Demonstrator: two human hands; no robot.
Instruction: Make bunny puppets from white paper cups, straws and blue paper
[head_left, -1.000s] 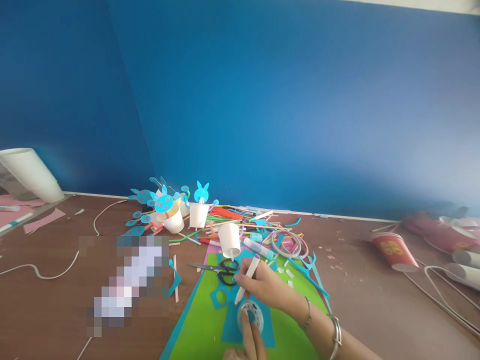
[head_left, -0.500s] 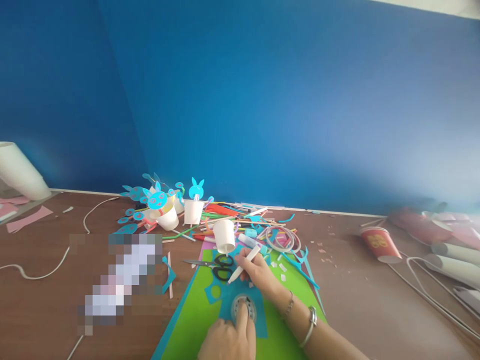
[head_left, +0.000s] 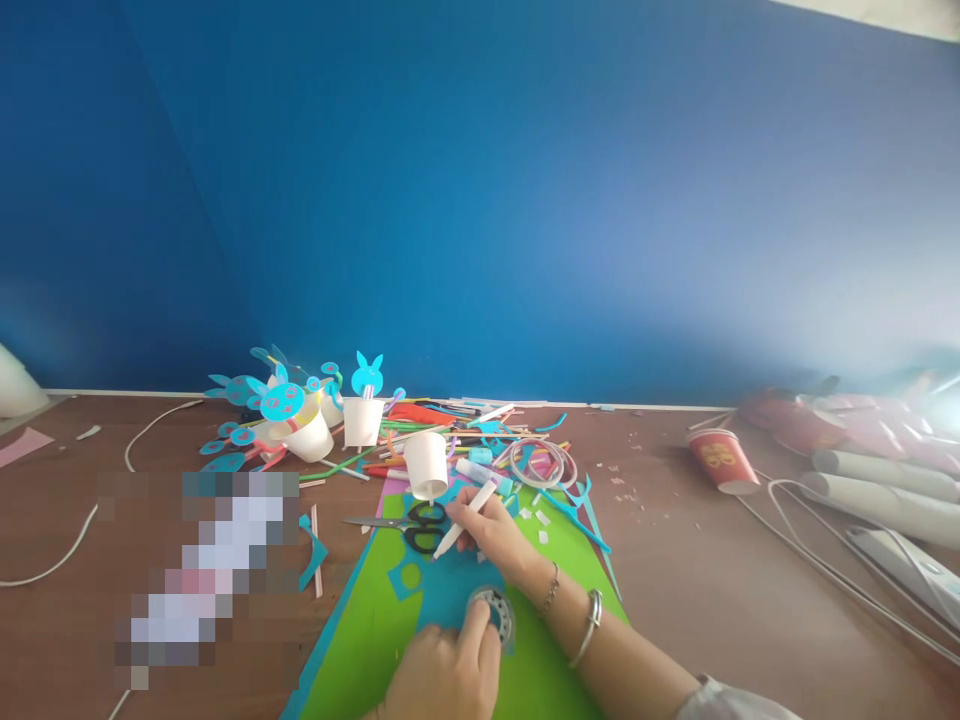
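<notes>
My right hand [head_left: 491, 530] is closed around a white marker pen [head_left: 465, 520], its lower tip pointing down to the left. My left hand [head_left: 450, 660] grips the left edge of a clear, round disc [head_left: 496, 618] that looks like a tape roll; the thumb is hidden. Under both hands lie a blue paper piece [head_left: 442, 592] and a green sheet [head_left: 352, 650]. Black-handled scissors [head_left: 420, 528] rest just left of the pen. Behind them, a white paper cup [head_left: 426, 465] stands upside down.
White cups with blue rabbit cut-outs [head_left: 281, 400] stand at the back left. A pile of straws and sticks [head_left: 450, 415] lies behind the work. Transparent tubing [head_left: 544, 463] is coiled beside it. Farther right are a red cup [head_left: 722, 460] and white cables [head_left: 802, 560].
My left hand has shifted the clear disc rightward over the paper, its finger moving from the disc's middle to its edge. The pen stays in my right hand. The view has turned slightly right.
</notes>
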